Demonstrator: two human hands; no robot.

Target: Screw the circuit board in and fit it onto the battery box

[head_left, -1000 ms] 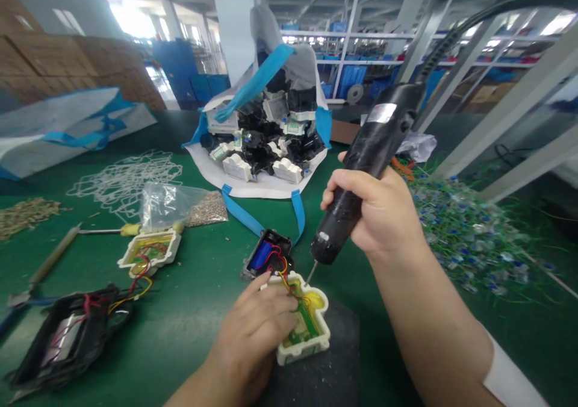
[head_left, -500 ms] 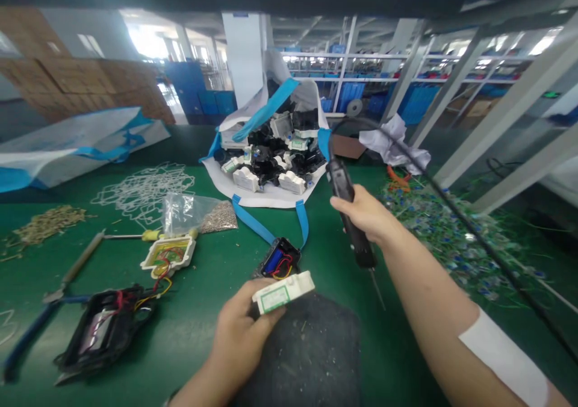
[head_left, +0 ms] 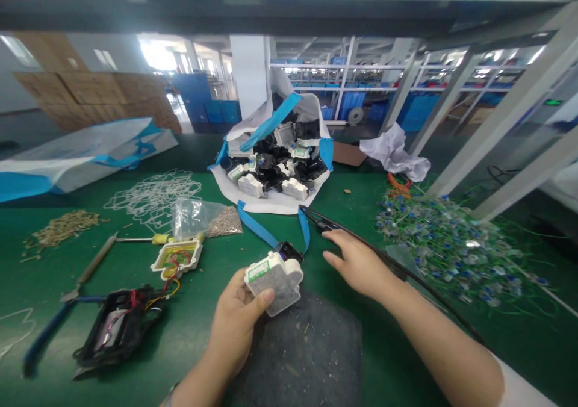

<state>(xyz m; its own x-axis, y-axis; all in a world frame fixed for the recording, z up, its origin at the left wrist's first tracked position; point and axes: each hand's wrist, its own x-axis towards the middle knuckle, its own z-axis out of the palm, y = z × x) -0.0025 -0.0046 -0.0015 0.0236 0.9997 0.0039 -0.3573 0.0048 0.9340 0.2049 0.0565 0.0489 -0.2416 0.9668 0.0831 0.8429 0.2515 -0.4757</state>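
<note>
Left hand: your left hand (head_left: 237,323) grips a white plastic housing (head_left: 274,277), thumb across its near edge and fingers beneath, with its closed back turned up towards you.
Housing position: it is lifted just above the dark grey mat (head_left: 307,359), near the mat's far edge, and a small green-and-white label shows at its upper left corner.
Battery box: a black battery box (head_left: 289,252) peeks out right behind the housing; whether the two touch cannot be told.
Right hand: your right hand (head_left: 356,262) is loosely spread, palm down and holding nothing, just beside the black screwdriver (head_left: 325,223), which lies flat on the green table (head_left: 451,341).
Cable: its black cable (head_left: 419,283) runs under your right forearm towards the near right.
Left of you: an opened white unit (head_left: 177,257) with red and yellow wires, a black opened case (head_left: 118,329) nearer you, and a clear bag of screws (head_left: 203,217) beyond.
Far side: a white bag with blue straps (head_left: 275,154) is full of black and white units.
Right side: a heap of green wires with blue bits (head_left: 447,247) is spread well apart from your hand.
</note>
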